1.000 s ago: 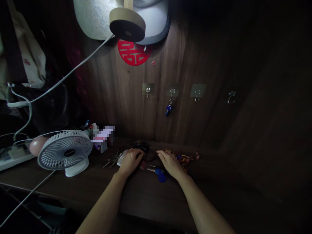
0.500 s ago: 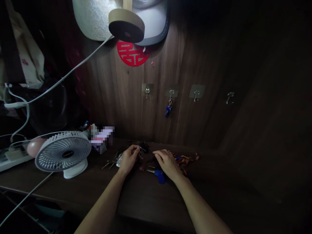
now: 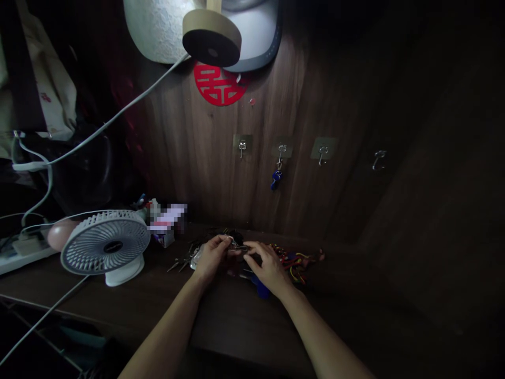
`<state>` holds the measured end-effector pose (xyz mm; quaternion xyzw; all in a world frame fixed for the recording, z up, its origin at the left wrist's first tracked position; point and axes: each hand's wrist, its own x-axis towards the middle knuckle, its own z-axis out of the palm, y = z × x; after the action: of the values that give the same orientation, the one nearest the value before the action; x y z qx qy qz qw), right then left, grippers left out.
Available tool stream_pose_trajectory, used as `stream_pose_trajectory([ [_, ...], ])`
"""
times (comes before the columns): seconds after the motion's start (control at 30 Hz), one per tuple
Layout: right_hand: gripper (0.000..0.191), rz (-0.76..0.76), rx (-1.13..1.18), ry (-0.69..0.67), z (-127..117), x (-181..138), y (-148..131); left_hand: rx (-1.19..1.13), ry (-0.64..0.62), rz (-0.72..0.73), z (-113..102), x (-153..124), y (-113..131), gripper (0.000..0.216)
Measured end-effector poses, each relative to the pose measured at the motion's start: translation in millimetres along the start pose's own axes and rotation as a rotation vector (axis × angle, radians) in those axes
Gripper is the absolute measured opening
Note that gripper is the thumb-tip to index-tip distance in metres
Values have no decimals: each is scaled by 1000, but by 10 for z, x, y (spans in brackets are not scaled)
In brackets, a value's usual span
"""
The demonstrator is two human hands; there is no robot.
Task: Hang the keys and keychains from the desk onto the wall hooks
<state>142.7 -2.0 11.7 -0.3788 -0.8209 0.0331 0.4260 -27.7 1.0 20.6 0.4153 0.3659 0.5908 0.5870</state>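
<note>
My left hand (image 3: 211,256) pinches a metal key ring (image 3: 232,241) just above a heap of keys (image 3: 185,259) on the dark wooden shelf (image 3: 221,316). My right hand (image 3: 266,266) meets it from the right, fingers closed on the same bunch of keys. A blue key tag (image 3: 260,287) lies under my right hand. Coloured cords (image 3: 294,259) lie just to the right of it. On the wall above are several adhesive hooks; one hook (image 3: 280,152) carries a blue key fob (image 3: 275,180).
A small white desk fan (image 3: 105,246) stands at the left of the shelf, with a power strip (image 3: 23,252) and white cables (image 3: 98,129) beyond it. A lamp base (image 3: 212,38) and a red paper cutting (image 3: 219,87) are on the wall above.
Both hands have lifted off the heap and come together. The left hand picked up a key ring, and the right hand moved left to take hold of it too.
</note>
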Motion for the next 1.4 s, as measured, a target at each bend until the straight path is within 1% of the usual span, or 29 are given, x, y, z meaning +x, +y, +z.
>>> stream_pose_trajectory([
  [0.07, 14, 15, 17, 28, 27, 9, 12, 8, -23, 6, 22, -10, -13, 22],
  [0.17, 15, 58, 82, 53, 20, 27, 4, 6, -50, -3, 46, -30, -23, 22],
  [0.3, 16, 186, 250, 82, -40, 51, -36, -2, -123, -61, 52, -70, -5, 26],
  [0.37, 17, 260, 347, 119, -67, 64, -53, 13, -145, -68, 53, -91, 13, 29],
  [0.53, 22, 373, 508, 260, -119, 103, -57, 122, -176, -70, 60, -117, 55, 36],
  [0.67, 24, 424, 655, 356, -161, 121, -11, 209, -226, -37, 64, -125, 69, 34],
  [0.83, 28, 545, 838, 399, -185, 125, 54, 305, -303, -66, 60, -139, 41, 36],
  [0.93, 32, 573, 832, 445, -191, 130, 80, 380, -325, -59, 58, -132, -1, 36],
  [1.1, 35, 549, 725, 499, -214, 144, 122, 601, -312, 75, 65, -110, -74, 23],
  [1.17, 35, 557, 684, 523, -228, 155, 131, 661, -320, 104, 63, -101, -94, 20],
  [1.27, 34, 579, 632, 567, -249, 171, 132, 664, -312, 98, 50, -83, -117, 19],
  [1.4, 30, 580, 601, 573, -277, 183, 146, 622, -321, 95, 30, -56, -139, 21],
])
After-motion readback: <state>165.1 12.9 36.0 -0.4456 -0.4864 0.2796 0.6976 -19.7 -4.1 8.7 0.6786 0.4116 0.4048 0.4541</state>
